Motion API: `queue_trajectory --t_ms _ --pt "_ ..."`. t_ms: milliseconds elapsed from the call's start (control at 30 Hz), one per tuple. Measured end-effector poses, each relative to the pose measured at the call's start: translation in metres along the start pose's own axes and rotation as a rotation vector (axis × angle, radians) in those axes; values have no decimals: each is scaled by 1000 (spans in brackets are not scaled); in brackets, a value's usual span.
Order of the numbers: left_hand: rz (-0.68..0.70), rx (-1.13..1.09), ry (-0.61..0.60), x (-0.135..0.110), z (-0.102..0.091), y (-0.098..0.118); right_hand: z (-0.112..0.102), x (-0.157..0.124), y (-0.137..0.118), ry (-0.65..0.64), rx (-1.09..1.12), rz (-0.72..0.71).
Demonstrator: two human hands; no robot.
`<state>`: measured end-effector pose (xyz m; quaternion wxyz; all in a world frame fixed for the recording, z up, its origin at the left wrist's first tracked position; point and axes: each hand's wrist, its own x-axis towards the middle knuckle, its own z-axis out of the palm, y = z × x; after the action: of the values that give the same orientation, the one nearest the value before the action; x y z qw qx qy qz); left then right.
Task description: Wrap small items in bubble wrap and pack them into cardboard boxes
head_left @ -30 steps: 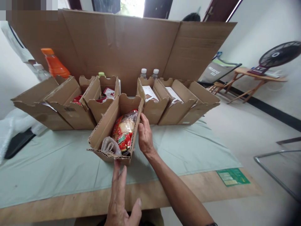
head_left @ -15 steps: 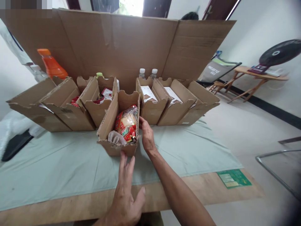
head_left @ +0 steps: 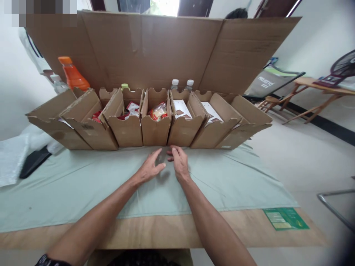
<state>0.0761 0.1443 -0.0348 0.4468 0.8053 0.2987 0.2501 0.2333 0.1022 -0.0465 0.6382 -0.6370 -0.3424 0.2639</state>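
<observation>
In the head view, my left hand [head_left: 151,167] is just above the cloth, fingers apart and nothing in it. Close by, my right hand [head_left: 179,162] has its fingers loosely curved and apart, also without anything in it. Both are in front of the middle cardboard box [head_left: 155,132], which stands in line with several others. Inside it lies a red and clear food packet [head_left: 159,112], its lower part hidden by the box front. Right of that box, another cardboard box [head_left: 181,132] holds a white box [head_left: 182,109].
A tall cardboard panel [head_left: 155,51] stands behind the row. An orange bottle [head_left: 74,75] and two white-capped bottles [head_left: 189,85] show behind the boxes. Pale green cloth [head_left: 97,188] covers the table, with a green card [head_left: 285,218] near its right front edge. Clear plastic [head_left: 12,159] lies at left.
The box with the food packet has moved back from the front into the middle of the row. My right hand is off its side, and my left hand has moved forward.
</observation>
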Motion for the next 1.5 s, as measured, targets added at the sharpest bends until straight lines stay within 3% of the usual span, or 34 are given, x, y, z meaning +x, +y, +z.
queue_trajectory --t_ms 100,233,367,500,600,667,767,900,1000,1067,1200,1300,1367,1500 --pt "53 79 -87 -39 5 8 0 1 0 -21 -11 5" --pt "203 375 -224 -108 17 24 0 -4 -6 -58 -39 -29" --pt "278 452 -232 -151 20 27 11 -20 -33 -149 -76 -133" --pt "308 295 -158 -164 18 20 47 -25 -89 -337 -144 -306" --pt "292 98 -75 -164 17 15 85 -11 -132 -410 -400 -513" --pt "275 3 -15 -164 16 15 107 3 -150 -382 -620 -555" --pt "284 -73 85 -164 16 18 126 18 -160 -293 -850 -487" --pt "261 -94 324 -171 15 20 127 14 -159 -273 -872 -496" --pt "187 5 577 -182 10 13 109 -12 -158 -307 -845 -533" --pt "120 49 705 -193 0 3 85 -40 -156 -349 -816 -565" --pt "-28 48 792 -216 -31 -17 14 -99 -157 -431 -642 -666" --pt "-117 4 822 -220 -52 -20 -47 -123 -162 -424 -573 -665" --pt "-120 -25 821 -213 -59 -15 -85 -126 -161 -364 -580 -634" --pt "-59 -85 714 -190 -54 -1 -142 -129 -132 26 -458 -426"
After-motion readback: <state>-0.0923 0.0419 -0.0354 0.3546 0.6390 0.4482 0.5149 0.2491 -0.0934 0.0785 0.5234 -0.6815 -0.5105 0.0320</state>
